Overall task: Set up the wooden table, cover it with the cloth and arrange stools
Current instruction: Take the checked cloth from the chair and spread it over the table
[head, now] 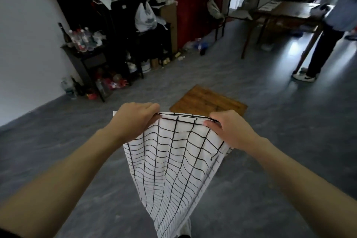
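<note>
A white cloth [173,160] with a black grid pattern hangs in front of me, folded and narrowing toward the bottom. My left hand [135,120] grips its top left edge and my right hand [229,131] pinches its top right edge. Just beyond the hands a small wooden table [206,100] stands low on the grey floor, its brown top partly hidden by the cloth. No stool is in view.
Dark shelves [108,44] with bottles and bags line the left wall. A larger wooden table [286,13] stands at the back right, with a person [328,31] beside it. Grey floor [58,141] spreads around the small table.
</note>
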### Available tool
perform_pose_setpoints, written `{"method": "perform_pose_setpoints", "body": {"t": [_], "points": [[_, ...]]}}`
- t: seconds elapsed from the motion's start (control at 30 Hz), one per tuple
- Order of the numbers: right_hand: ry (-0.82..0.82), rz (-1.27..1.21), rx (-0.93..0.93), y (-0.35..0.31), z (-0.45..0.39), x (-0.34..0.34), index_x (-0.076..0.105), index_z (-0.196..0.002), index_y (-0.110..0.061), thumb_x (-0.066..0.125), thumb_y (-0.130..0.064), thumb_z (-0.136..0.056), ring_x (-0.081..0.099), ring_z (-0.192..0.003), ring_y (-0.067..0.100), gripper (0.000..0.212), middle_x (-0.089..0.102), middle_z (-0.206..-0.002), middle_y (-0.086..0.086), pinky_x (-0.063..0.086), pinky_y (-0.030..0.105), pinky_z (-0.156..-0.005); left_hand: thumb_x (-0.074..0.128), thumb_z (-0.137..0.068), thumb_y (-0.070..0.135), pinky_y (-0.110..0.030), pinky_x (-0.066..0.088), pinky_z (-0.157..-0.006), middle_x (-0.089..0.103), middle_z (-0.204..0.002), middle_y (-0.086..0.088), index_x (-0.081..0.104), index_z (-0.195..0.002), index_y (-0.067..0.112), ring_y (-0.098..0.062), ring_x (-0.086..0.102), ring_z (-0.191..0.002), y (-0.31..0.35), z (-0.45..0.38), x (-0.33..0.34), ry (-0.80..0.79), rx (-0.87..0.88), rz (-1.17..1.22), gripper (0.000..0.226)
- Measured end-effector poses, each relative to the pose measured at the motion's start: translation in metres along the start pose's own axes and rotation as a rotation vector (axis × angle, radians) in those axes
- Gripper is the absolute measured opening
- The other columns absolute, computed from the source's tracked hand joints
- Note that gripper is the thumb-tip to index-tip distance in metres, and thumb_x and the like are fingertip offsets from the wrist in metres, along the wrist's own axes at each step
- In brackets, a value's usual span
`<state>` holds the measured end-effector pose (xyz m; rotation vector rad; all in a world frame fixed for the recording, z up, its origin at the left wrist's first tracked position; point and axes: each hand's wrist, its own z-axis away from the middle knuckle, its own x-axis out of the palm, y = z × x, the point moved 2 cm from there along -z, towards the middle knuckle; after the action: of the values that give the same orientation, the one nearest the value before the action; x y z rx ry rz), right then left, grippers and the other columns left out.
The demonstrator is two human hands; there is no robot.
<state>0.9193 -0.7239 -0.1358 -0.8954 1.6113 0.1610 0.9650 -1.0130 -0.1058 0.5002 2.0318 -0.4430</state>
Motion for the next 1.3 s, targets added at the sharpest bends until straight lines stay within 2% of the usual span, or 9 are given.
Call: {"method": "perform_pose_setpoints", "body": {"t": [0.13, 0.3, 0.47, 0.67, 0.87, 1.0, 1.1, 1.2, 1.3], "points": [[-0.019, 0.086, 0.086, 0.055, -0.029, -0.011, 0.049, -0.071, -0.02, 0.053, -0.042, -0.098, 0.051, -0.051, 0.01, 0.035, 0.052, -0.057, -0.007, 0.045, 0.034, -0.05, 0.04, -0.096, 0.039, -0.03, 0.04, -0.04, 0.058, -0.069, 0.003, 0.042, -0.086, 0.022, -0.025, 0.056, -0.051, -0.014, -0.059, 0.049, 0.015, 0.066, 0.047, 0.02], [-0.028, 0.11, 0.12, 0.11, -0.067, -0.023, 0.046, -0.07, -0.021, 0.056, -0.038, -0.098, 0.045, -0.05, 0.006, 0.034, 0.046, -0.055, -0.009, 0.037, 0.032, -0.048, 0.042, -0.095, 0.036, -0.025, 0.028, -0.044, 0.058, -0.068, 0.004, 0.047, -0.085, 0.02, -0.022, 0.056, -0.05, -0.031, -0.114, 0.094, 0.031, 0.089, 0.059, 0.02], [0.01, 0.034, 0.136, 0.166, -0.085, -0.024, 0.042, -0.067, -0.024, 0.059, -0.033, -0.097, 0.042, -0.049, 0.005, 0.035, 0.043, -0.054, -0.012, 0.032, 0.028, -0.048, 0.041, -0.096, 0.036, -0.029, 0.037, -0.04, 0.058, -0.069, 0.004, 0.047, -0.086, 0.02, -0.023, 0.056, -0.05, -0.031, -0.162, 0.129, 0.004, 0.073, 0.098, 0.02], [-0.003, -0.037, 0.066, 0.253, -0.105, -0.027, 0.043, -0.068, -0.024, 0.057, -0.034, -0.097, 0.045, -0.053, 0.006, 0.034, 0.046, -0.059, -0.011, 0.038, 0.031, -0.05, 0.04, -0.096, 0.036, -0.027, 0.033, -0.041, 0.06, -0.068, 0.003, 0.057, -0.086, 0.015, -0.021, 0.055, -0.05, -0.008, -0.221, 0.166, -0.038, 0.044, 0.019, 0.029], [-0.084, -0.084, -0.012, 0.342, -0.118, -0.045, 0.048, -0.077, -0.026, 0.057, -0.034, -0.095, 0.051, -0.066, 0.01, 0.021, 0.052, -0.073, -0.01, 0.048, 0.036, -0.061, 0.043, -0.093, 0.036, -0.026, 0.031, -0.041, 0.059, -0.067, 0.003, 0.05, -0.085, 0.019, -0.022, 0.054, -0.047, 0.037, -0.286, 0.196, -0.072, -0.02, -0.043, 0.02], [-0.133, -0.095, -0.07, 0.373, -0.131, -0.066, 0.05, -0.081, -0.026, 0.059, -0.033, -0.094, 0.05, -0.069, 0.012, 0.017, 0.052, -0.077, -0.007, 0.048, 0.037, -0.065, 0.042, -0.094, 0.036, -0.029, 0.038, -0.039, 0.059, -0.069, 0.002, 0.044, -0.088, 0.021, -0.022, 0.054, -0.049, 0.057, -0.324, 0.207, -0.088, -0.065, -0.028, 0.016], [-0.157, -0.186, -0.132, 0.388, -0.151, -0.076, 0.055, -0.086, -0.028, 0.057, -0.044, -0.094, 0.049, -0.071, 0.004, 0.019, 0.052, -0.079, -0.012, 0.044, 0.029, -0.066, 0.043, -0.094, 0.034, -0.029, 0.04, -0.039, 0.059, -0.069, 0.003, 0.051, -0.088, 0.018, -0.021, 0.054, -0.05, 0.055, -0.349, 0.215, -0.091, -0.077, -0.046, 0.02], [-0.167, -0.259, -0.133, 0.398, -0.179, -0.075, 0.063, -0.092, -0.027, 0.046, -0.063, -0.092, 0.054, -0.076, 0.004, 0.04, 0.058, -0.083, -0.013, 0.046, 0.027, -0.068, 0.044, -0.094, 0.033, -0.027, 0.037, -0.04, 0.059, -0.069, 0.003, 0.049, -0.087, 0.019, -0.019, 0.053, -0.05, 0.043, -0.373, 0.229, -0.083, -0.085, -0.035, 0.016], [-0.132, -0.319, -0.115, 0.407, -0.214, -0.07, 0.065, -0.089, -0.025, 0.046, -0.057, -0.094, 0.054, -0.074, 0.004, 0.037, 0.059, -0.08, -0.012, 0.045, 0.029, -0.067, 0.042, -0.094, 0.034, -0.03, 0.04, -0.039, 0.06, -0.069, 0.003, 0.05, -0.088, 0.019, -0.02, 0.054, -0.05, 0.024, -0.393, 0.251, -0.084, -0.096, -0.024, 0.018]]}}
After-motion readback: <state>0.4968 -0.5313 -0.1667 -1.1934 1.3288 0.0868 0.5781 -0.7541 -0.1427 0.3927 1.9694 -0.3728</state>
